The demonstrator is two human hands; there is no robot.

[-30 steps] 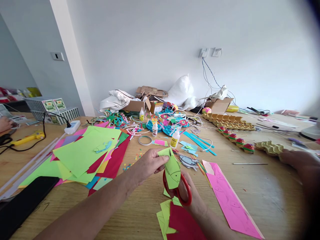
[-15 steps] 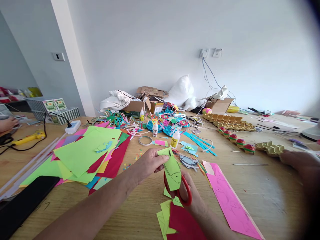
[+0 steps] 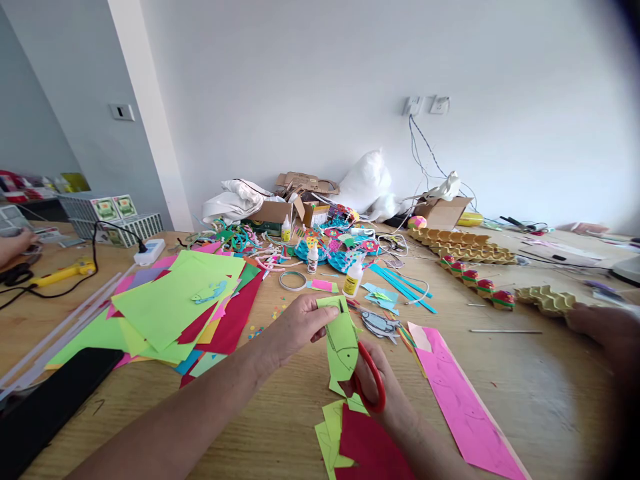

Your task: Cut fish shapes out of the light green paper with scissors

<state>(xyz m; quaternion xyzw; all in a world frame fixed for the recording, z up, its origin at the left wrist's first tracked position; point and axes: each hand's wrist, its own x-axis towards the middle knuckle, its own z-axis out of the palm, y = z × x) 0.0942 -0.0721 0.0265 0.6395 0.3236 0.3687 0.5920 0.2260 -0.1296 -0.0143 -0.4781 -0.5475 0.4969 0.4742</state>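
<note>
My left hand (image 3: pixel 306 319) pinches the top of a green paper piece (image 3: pixel 342 340) between thumb and fingers. A fish is drawn on this paper, its head and eye toward the lower end. My right hand (image 3: pixel 376 373) grips red-handled scissors (image 3: pixel 371 381) at the paper's lower right edge; the blades are mostly hidden behind the paper. Below them on the table lie green paper scraps (image 3: pixel 330 427) and a dark red sheet (image 3: pixel 370 447). Just beyond my right hand is a grey-blue paper fish (image 3: pixel 379 325).
A pink strip with drawings (image 3: pixel 465 400) lies at right, near another person's hand (image 3: pixel 600 327) by an egg carton piece (image 3: pixel 545 299). Stacked coloured paper (image 3: pixel 170 300) and a black phone-like slab (image 3: pixel 65 393) are left. A glue bottle (image 3: pixel 353 277) stands ahead.
The scissors and my right hand have shifted slightly at the paper's edge; the left handle loop is now hidden behind the paper. The green paper has turned slightly. The view has shifted a little.
</note>
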